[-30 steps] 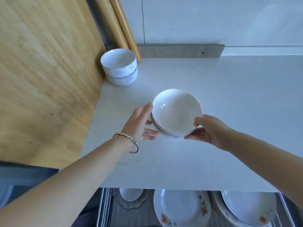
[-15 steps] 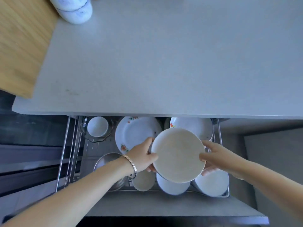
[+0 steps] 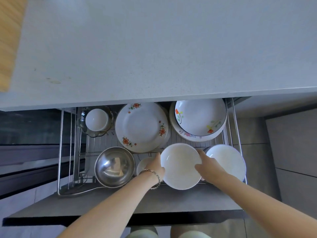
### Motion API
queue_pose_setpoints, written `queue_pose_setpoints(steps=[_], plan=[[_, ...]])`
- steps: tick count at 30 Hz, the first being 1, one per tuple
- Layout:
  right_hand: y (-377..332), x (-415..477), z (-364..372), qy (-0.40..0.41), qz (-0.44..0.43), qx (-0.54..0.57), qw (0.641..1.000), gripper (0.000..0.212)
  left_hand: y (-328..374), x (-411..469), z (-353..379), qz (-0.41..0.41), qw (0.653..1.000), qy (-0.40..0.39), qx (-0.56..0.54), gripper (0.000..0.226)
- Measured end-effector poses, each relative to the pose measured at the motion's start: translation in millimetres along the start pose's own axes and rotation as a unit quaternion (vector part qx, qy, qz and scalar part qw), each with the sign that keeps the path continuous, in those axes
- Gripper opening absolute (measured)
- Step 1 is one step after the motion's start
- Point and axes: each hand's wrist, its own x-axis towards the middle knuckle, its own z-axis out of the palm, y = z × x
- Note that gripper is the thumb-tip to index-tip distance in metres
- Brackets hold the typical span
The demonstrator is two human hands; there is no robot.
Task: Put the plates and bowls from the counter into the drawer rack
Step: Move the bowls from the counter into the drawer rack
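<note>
I hold a white bowl (image 3: 180,165) low over the front middle of the wire drawer rack (image 3: 60,152). My left hand (image 3: 157,166) grips its left rim and my right hand (image 3: 206,166) grips its right rim. Whether the bowl rests on the rack or on a bowl below it, I cannot tell. The grey counter (image 3: 154,48) fills the upper part of the view, and no dishes show on it.
In the rack: a steel bowl (image 3: 114,166), a small white bowl (image 3: 145,164) partly behind my left hand, a white bowl (image 3: 227,162) at the right, a flowered plate (image 3: 141,127), a flowered deep dish (image 3: 199,117), a cup in a glass dish (image 3: 97,119). A wooden board (image 3: 8,40) lies at the left.
Both hands carried the bowl from the counter down into the open drawer. It has sunk lower and nearer the rack's front, and the view has tilted down.
</note>
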Motion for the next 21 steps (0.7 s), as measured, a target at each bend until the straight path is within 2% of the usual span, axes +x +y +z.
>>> queue_pose_setpoints(steps=[4, 7, 14, 19, 21], plan=[[10.4, 1.8, 9.4, 0.008, 0.025, -0.007, 1.0, 0.058, 0.0, 6.0, 18.4, -0.011, 1.0, -0.013, -0.017, 0.047], [13.8, 4.5, 12.6, 0.008, 0.025, -0.011, 1.0, 0.061, -0.6, 4.1, 22.3, -0.024, 0.999, -0.011, -0.018, 0.059], [17.4, 23.4, 18.5, 0.041, 0.022, -0.115, 0.992, 0.049, 3.2, 6.0, 16.4, -0.017, 0.998, -0.003, -0.066, 0.059], [17.4, 21.7, 21.9, 0.04, 0.019, -0.152, 0.987, 0.047, 5.8, -1.3, 18.2, -0.012, 0.998, -0.009, -0.057, 0.067], [15.8, 20.9, 21.3, 0.048, 0.022, -0.203, 0.978, 0.044, 4.8, -1.2, 15.8, -0.01, 0.999, -0.011, -0.038, 0.066]])
